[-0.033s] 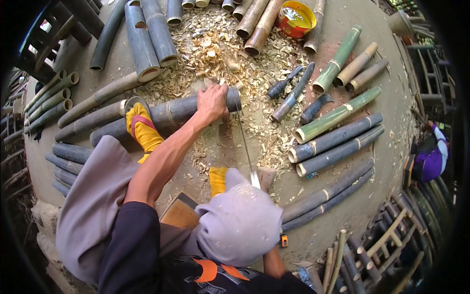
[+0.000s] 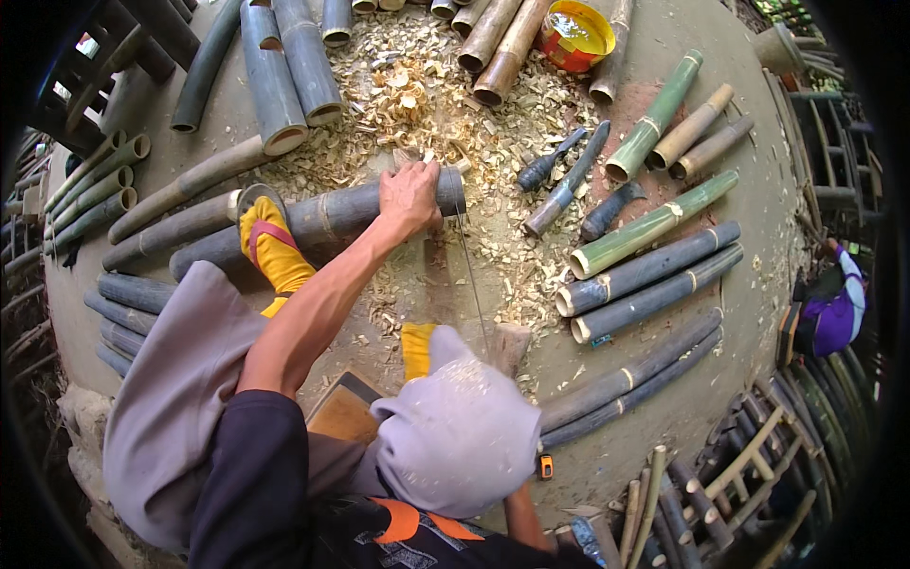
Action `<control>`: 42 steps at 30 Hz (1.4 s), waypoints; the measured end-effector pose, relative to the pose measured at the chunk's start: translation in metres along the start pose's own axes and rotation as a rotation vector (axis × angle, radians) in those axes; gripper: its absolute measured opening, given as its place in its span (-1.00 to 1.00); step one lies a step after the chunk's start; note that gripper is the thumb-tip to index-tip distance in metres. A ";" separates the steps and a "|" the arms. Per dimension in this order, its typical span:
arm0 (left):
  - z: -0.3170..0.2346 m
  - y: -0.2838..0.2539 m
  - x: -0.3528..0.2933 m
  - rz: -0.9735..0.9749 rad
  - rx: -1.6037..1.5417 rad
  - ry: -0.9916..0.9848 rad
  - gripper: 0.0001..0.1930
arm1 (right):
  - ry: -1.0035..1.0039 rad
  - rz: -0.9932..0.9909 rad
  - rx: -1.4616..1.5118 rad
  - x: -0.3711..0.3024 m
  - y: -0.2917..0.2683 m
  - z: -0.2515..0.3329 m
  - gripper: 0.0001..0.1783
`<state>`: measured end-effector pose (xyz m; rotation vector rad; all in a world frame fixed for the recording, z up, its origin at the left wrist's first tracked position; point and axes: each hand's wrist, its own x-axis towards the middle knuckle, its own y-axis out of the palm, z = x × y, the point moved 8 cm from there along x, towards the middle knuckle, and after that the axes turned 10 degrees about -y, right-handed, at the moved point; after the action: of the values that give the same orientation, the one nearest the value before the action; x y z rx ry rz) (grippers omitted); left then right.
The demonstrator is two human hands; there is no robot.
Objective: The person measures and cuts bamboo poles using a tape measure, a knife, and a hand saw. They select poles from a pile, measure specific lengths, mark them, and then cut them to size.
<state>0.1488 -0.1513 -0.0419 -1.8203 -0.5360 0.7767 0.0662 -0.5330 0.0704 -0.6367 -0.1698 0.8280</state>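
Observation:
My left hand (image 2: 409,197) is wrapped over a thick dark bamboo pole (image 2: 351,211) near its cut right end. My foot in a yellow sock and sandal (image 2: 275,242) presses on the same pole farther left. A thin saw blade (image 2: 474,275) runs from beside the pole's right end back toward my right knee, which covers its near part. Of my right arm only the forearm (image 2: 524,517) shows below the knee; the hand is hidden.
Pale wood chips (image 2: 408,85) cover the ground ahead. Cut green bamboo (image 2: 654,223) and sheathed-looking dark tools (image 2: 550,161) lie at right, with a yellow-red bucket (image 2: 576,36) beyond. An orange tape measure (image 2: 545,467) lies near my knee. A person in purple (image 2: 832,318) is at far right.
The saw has slid back toward me; its wider bright part, visible by my knee before, is hidden now. My left hand keeps its place on the pole.

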 end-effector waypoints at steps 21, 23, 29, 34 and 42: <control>-0.010 -0.006 -0.002 -0.047 -0.026 0.029 -0.61 | 0.318 -0.074 0.377 0.034 0.061 -0.082 -0.58; -0.017 -0.006 0.003 -0.024 -0.024 0.044 -0.57 | -0.141 -0.190 0.213 0.157 0.063 -0.033 -0.56; -0.002 -0.008 0.001 -0.012 -0.002 -0.006 -0.61 | 0.063 -0.060 0.270 0.066 0.045 -0.046 -0.58; -0.005 -0.003 -0.002 -0.014 0.020 -0.012 -0.55 | 0.127 -0.060 0.158 -0.002 0.019 -0.034 -0.55; -0.007 -0.002 -0.001 0.024 -0.003 0.018 -0.35 | -0.079 -0.169 0.211 0.158 0.068 -0.035 -0.55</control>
<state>0.1525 -0.1558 -0.0380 -1.8383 -0.5050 0.7750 0.1435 -0.3992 -0.0140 -0.3857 -0.2023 0.6974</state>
